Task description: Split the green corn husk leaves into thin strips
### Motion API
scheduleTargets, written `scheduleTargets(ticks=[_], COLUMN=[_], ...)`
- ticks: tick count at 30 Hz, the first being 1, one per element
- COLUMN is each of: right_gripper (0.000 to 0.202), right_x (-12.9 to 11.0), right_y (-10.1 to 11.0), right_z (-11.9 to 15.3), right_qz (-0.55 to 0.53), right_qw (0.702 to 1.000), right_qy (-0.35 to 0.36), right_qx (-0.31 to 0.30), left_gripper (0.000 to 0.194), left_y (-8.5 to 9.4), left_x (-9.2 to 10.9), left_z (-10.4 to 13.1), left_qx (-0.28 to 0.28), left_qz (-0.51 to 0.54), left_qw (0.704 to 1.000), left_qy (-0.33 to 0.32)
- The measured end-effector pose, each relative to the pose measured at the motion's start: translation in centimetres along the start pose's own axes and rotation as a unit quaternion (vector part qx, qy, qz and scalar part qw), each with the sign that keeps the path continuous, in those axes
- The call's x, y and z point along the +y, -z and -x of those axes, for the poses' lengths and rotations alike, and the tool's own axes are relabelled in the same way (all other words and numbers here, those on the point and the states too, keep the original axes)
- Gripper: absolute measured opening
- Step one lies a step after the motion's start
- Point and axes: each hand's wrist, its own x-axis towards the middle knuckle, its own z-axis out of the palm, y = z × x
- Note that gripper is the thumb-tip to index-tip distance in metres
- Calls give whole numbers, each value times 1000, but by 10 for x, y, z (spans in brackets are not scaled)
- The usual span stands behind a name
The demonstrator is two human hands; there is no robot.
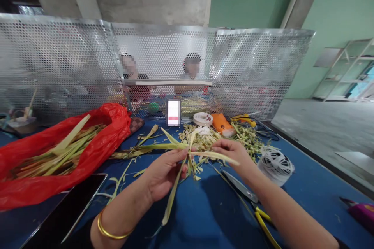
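Note:
Several pale green dried leaf strips cross in a star-shaped piece (190, 151) above the middle of the table. My left hand (166, 173) is closed on it, thumb and fingers pinching near where the strips meet. One strip (172, 198) hangs down towards me, and another (217, 156) reaches right, passing in front of my right hand (230, 149). The fingers of my right hand are curled together; what they hold, if anything, is partly hidden. Below the right forearm lie scissors (241, 186) with yellow handles.
A red plastic bag (117, 118) of leaf strips lies left, beside a dark tablet (67, 206). Behind my hands are leaf scraps (247, 136), a tape roll (203, 119), an orange packet (222, 123) and a lit phone (173, 112). White cord (276, 165) sits right. Two people sit behind the perforated screen (251, 66).

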Motion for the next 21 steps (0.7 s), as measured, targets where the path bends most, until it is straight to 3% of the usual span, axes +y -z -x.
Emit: scheduleTargets(ticks=[2, 4, 8, 10, 12, 14, 17, 19, 21], right_gripper=[21, 27, 28, 21, 19, 20, 20, 21, 20], right_x=[-2, -8, -18, -18, -17, -14, -9, -6, -3], right_y=[-6, -17, -41, -46, -47, -44, -40, -40, -40], right_z=[5, 16, 34, 37, 35, 31, 27, 26, 26], right_qz=[-56, -105, -175, -157, -62, 92, 272, 322, 352], right_qw=[993, 981, 977, 981, 992, 982, 898, 852, 824], right_qy=[-43, -63, -63, -49, 11, 140, 346, 411, 439], right_qx=[-93, -149, -102, -106, -113, -83, 0, 39, 64], left_gripper=[23, 22, 19, 16, 11, 7, 5, 10, 14], left_y=[0, 0, -3, -4, -6, -8, -9, -9, -8], left_x=[0, -2, -6, -6, -5, -4, -1, 0, 1], left_z=[0, 0, 0, 0, 1, 3, 7, 10, 11], left_qx=[10, 16, 22, 24, 28, 43, 73, 67, 44], left_qz=[13, 12, 4, -2, -18, -44, -68, -68, -74], left_qw=[1000, 1000, 1000, 1000, 999, 998, 994, 994, 995], left_qy=[2, 3, -7, -16, -14, -1, 34, 49, 54])
